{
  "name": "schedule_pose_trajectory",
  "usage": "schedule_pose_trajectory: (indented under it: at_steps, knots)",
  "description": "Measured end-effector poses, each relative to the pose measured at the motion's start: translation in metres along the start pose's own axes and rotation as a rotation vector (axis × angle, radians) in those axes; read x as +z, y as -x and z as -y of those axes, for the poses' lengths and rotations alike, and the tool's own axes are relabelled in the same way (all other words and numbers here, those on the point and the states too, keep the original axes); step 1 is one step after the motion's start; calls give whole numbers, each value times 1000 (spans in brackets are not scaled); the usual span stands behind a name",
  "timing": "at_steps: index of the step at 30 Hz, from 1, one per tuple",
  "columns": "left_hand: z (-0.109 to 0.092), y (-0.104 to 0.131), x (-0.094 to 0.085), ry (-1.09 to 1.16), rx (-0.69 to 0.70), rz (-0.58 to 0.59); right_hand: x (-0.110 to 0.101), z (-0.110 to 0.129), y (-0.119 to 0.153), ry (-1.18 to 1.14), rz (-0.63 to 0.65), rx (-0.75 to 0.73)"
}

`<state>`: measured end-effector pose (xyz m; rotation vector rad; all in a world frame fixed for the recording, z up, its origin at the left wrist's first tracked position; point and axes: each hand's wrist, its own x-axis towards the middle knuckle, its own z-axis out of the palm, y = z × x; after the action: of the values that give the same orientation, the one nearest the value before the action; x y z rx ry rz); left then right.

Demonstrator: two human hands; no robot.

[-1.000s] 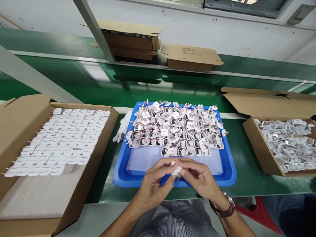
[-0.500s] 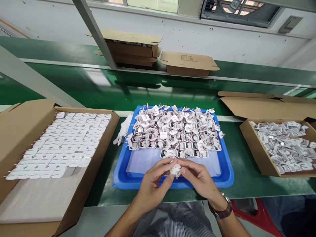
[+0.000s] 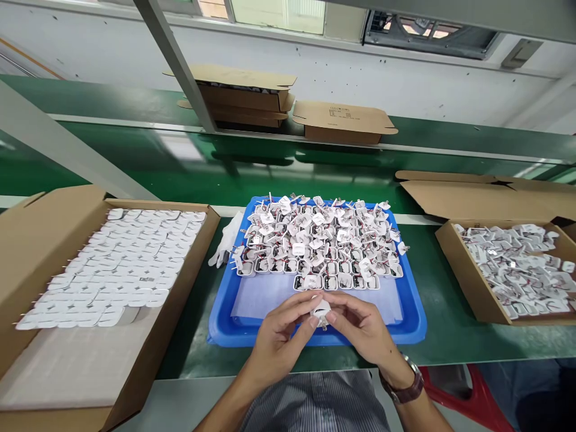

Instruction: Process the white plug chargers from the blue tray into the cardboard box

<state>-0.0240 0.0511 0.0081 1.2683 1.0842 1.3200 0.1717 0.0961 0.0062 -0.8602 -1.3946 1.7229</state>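
Observation:
Between the fingertips of both hands is a small white plug adapter (image 3: 321,309), its metal prongs pointing down toward me. My left hand (image 3: 288,333) pinches it from the left, and my right hand (image 3: 360,324) grips it from the right. A gap shows between its white cover and its housing. Just beyond my fingers, a blue tray (image 3: 220,318) holds many open white housings (image 3: 310,279) with red and black wires and loose pronged covers (image 3: 298,248). A pale sheet lines the tray's bottom.
To the left, a cardboard box (image 3: 209,240) holds rows of closed white adapters (image 3: 135,258). Another carton (image 3: 459,270) on the right has jumbled white parts. A white glove (image 3: 225,240) lies beside the tray. Cardboard boxes (image 3: 344,120) stand on the rear shelf; a red stool (image 3: 477,396) is lower right.
The adapter has turned slightly in my fingers, and more of the gap along its cover now shows. Both hands keep nearly the same place; the camera view has tilted a little.

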Motion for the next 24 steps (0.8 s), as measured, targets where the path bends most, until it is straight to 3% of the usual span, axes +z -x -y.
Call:
schedule_pose_trajectory:
  at_steps: [8,17,24]
  knots:
    - [6,-1,4,-9,35,-91,4,3,1,41,60,-68]
    - [8,0,2,44,18,-22,5,1,2,103,6,-80]
    - [7,1,4,33,49,-46,1,0,2,91,46,-67]
